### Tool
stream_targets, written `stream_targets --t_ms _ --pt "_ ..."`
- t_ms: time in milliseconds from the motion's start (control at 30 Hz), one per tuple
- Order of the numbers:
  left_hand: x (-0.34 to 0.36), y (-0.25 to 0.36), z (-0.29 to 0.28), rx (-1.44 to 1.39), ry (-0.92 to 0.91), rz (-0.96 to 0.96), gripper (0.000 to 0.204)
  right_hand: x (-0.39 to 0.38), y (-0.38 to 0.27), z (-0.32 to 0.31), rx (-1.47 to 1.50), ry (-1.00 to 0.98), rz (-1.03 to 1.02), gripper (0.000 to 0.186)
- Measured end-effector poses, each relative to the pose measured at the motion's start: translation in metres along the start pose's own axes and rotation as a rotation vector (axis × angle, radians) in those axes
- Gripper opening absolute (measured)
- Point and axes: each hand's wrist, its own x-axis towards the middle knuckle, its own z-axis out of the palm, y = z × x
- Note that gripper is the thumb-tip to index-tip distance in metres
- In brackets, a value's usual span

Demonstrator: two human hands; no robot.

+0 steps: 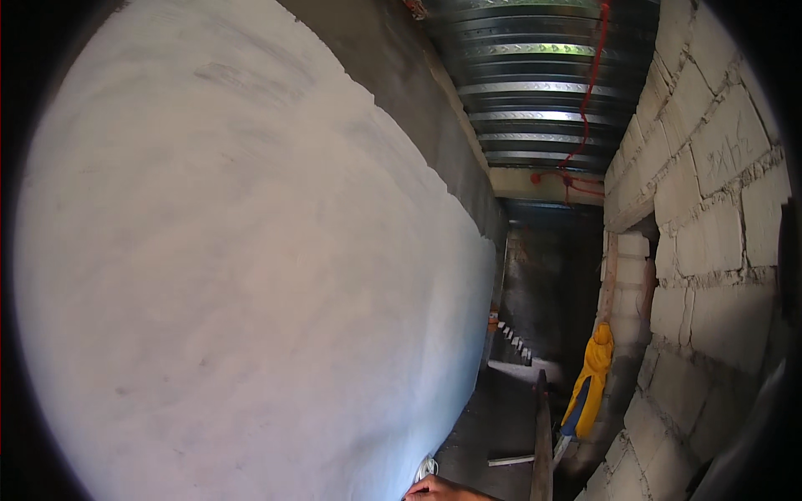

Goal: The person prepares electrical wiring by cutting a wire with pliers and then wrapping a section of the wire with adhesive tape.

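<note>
My right hand [444, 489] shows at the lower edge, right of the middle, partly cut off by the frame. Its fingers look pressed together and point left, close to the white-coated wall [251, 250]. Whatever they hold lies below the picture's edge, so I cannot make it out. Just behind the hand is a small white looped bundle [428, 466], like coiled cord, at the wall's edge. The wall's coating is uneven, with greyish streaks high up and a few dark spots lower down. My left hand is out of view.
A bare grey strip [376, 58] borders the coating above. On the right stands a rough block wall [710, 209]. A yellow garment [595, 367] hangs by the opening, near a leaning plank [542, 442]. Red cord [587, 92] dangles under the corrugated metal roof [535, 108].
</note>
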Motion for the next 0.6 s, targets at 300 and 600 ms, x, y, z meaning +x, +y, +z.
stream_targets --t_ms 300,600 --pt "0.004 0.007 0.003 -0.005 -0.01 -0.013 0.021 -0.004 0.014 0.003 0.051 0.005 0.019 0.037" --pt "0.003 0.015 0.0 -0.042 -0.023 -0.067 0.023 -0.005 0.007 0.001 0.022 0.008 0.027 0.037"
